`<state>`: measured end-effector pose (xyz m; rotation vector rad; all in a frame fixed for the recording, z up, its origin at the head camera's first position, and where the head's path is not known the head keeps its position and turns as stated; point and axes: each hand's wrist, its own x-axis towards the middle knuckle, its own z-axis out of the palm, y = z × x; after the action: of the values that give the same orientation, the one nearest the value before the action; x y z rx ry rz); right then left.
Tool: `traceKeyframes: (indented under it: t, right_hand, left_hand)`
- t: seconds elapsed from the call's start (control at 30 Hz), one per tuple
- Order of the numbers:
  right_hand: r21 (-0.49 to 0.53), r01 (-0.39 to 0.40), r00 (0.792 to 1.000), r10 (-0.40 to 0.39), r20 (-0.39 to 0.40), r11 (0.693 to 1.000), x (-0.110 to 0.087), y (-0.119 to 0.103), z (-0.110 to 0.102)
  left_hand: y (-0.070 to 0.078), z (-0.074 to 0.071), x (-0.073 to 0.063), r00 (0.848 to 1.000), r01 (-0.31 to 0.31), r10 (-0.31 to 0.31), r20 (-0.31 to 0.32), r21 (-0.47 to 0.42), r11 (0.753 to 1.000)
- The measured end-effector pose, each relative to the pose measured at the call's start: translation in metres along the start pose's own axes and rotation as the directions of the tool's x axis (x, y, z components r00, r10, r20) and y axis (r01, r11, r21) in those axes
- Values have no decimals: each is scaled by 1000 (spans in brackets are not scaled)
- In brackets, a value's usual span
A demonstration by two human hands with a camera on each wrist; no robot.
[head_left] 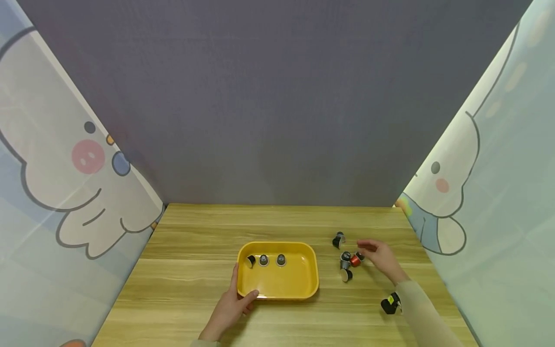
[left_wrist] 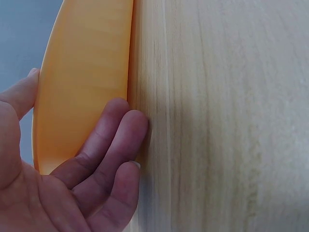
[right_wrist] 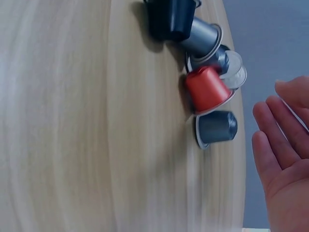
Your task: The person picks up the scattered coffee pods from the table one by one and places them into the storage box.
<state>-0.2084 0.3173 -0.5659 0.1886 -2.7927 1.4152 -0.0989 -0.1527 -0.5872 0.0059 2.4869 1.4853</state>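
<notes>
A yellow tray (head_left: 277, 294) lies on the wooden table, its near left corner gripped by my left hand (head_left: 230, 303). The thumb is on the rim, while the other fingers press the outer wall (left_wrist: 87, 72). Inside are a tipped black coffee capsule (head_left: 251, 261) and two grey coffee capsules (head_left: 281, 260). My right hand (head_left: 381, 255), loosely bent and holding nothing, hovers beside a loose group of capsules. Nearest it are a red capsule (right_wrist: 208, 90) and a dark grey capsule (right_wrist: 217, 127). A grey capsule (right_wrist: 203, 38) and a black capsule (right_wrist: 169, 19) lie beyond.
Two more capsules (head_left: 338, 240) lie farther back, right of the tray. A small black object with a yellow-green patch (head_left: 390, 303) is at the right sleeve (head_left: 422, 308). A dark grey panel (head_left: 277, 120) rises behind the table, with cartoon-printed sheets (head_left: 86, 193) at both sides.
</notes>
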Motion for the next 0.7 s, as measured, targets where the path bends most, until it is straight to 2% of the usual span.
traceKeyframes:
  t: [0.43, 0.7]
  right_hand:
    - [-13, -54, 998, 54, -18, 998, -2, 14, 6]
    - [-74, -56, 998, 53, -44, 996, -3, 20, 13]
  left_hand:
    - [3, 0, -1, 1000, -7, 7, -8, 12, 1000]
    - [1, 0, -1, 1000, -3, 3, -3, 9, 1000]
